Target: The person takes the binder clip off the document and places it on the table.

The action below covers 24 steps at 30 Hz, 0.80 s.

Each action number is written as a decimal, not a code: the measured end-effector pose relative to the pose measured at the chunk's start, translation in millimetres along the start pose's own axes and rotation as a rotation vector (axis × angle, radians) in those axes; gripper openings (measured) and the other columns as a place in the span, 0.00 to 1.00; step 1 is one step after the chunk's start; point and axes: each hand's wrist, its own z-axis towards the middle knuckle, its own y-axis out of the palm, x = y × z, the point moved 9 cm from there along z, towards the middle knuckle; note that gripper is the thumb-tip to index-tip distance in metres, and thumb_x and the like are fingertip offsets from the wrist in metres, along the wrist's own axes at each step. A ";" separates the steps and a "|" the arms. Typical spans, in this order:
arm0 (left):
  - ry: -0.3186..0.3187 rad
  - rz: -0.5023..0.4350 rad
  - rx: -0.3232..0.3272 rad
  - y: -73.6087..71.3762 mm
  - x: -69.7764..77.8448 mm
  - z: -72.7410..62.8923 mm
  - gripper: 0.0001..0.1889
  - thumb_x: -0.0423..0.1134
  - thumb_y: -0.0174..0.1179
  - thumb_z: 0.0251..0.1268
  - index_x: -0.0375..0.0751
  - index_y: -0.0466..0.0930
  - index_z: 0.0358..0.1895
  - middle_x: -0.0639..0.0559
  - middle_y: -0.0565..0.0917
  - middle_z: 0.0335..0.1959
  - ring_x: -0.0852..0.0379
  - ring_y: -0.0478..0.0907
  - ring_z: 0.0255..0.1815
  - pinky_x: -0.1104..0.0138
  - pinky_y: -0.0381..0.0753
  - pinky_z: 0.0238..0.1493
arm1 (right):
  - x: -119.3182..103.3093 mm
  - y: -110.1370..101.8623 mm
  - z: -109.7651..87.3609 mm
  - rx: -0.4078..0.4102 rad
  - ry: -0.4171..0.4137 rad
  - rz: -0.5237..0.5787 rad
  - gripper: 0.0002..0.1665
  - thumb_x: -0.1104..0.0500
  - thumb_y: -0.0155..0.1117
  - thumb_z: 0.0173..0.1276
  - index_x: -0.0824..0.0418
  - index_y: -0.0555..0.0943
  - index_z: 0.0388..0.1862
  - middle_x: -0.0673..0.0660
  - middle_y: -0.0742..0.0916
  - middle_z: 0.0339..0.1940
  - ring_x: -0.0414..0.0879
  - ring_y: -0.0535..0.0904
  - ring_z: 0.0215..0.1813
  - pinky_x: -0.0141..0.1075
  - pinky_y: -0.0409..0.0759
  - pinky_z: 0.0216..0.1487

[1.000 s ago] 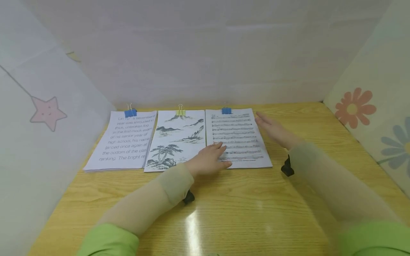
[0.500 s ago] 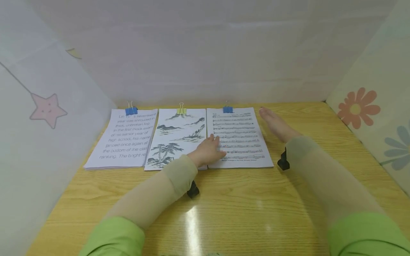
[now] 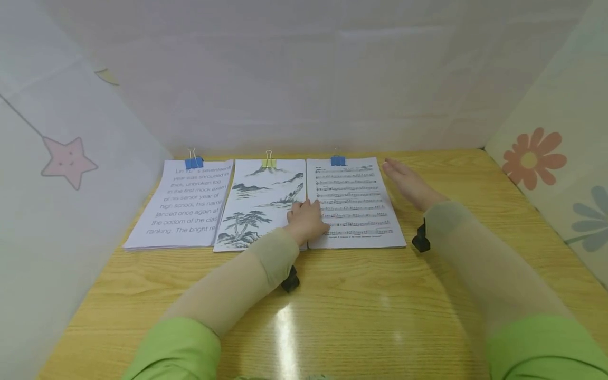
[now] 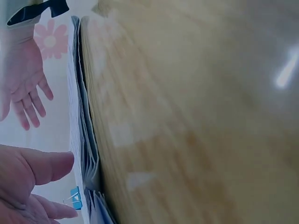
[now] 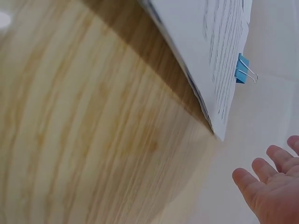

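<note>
Three clipped paper stacks lie side by side. My left hand (image 3: 307, 220) is over the seam between the ink landscape stack (image 3: 256, 200) and the sheet music stack (image 3: 353, 200), fingertips at the sheet music's left edge. In the left wrist view, that hand (image 4: 32, 182) has its thumb and a finger extended over the paper; contact is hard to judge. My right hand (image 3: 410, 184) stands apart from the sheet music's right edge, fingers straight. The right wrist view shows this hand (image 5: 275, 186) holding nothing, beyond the stack's corner. A blue binder clip (image 3: 338, 161) tops the sheet music.
Left of the landscape lies a stack of printed text (image 3: 182, 211) with a blue binder clip (image 3: 193, 162). The landscape has a yellow binder clip (image 3: 268, 162). Everything rests on a wooden table (image 3: 351, 306), enclosed by a pale back wall (image 3: 304, 79) and patterned side walls.
My left hand has moved up and slightly left from over the sheet music to the seam between two stacks. My right hand shifted slightly right at first, then stayed nearly still.
</note>
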 end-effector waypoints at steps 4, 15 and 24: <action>-0.035 -0.030 0.039 -5.1 -0.1 1.5 0.40 0.49 0.63 0.63 0.45 0.56 0.75 0.42 0.58 0.74 0.39 0.47 0.74 0.47 0.49 0.69 | 0.8 -0.6 0.5 -0.005 -0.009 -0.011 0.54 0.22 0.34 0.65 0.49 0.37 0.79 0.55 0.42 0.80 0.58 0.30 0.77 0.64 0.35 0.69; -0.012 0.051 0.020 1.4 5.2 -5.7 0.42 0.52 0.63 0.62 0.43 0.55 0.75 0.40 0.58 0.73 0.38 0.46 0.73 0.48 0.50 0.69 | -4.4 -5.0 -5.4 0.002 -0.046 -0.045 0.54 0.21 0.34 0.63 0.46 0.36 0.79 0.53 0.42 0.80 0.59 0.33 0.78 0.66 0.37 0.69; 0.048 0.108 0.012 16.4 16.3 -31.4 0.41 0.54 0.63 0.62 0.42 0.57 0.74 0.39 0.60 0.72 0.39 0.50 0.71 0.49 0.54 0.66 | 8.6 -11.0 -11.0 0.002 -0.044 -0.047 0.54 0.21 0.34 0.63 0.46 0.37 0.79 0.53 0.42 0.80 0.58 0.31 0.78 0.64 0.36 0.69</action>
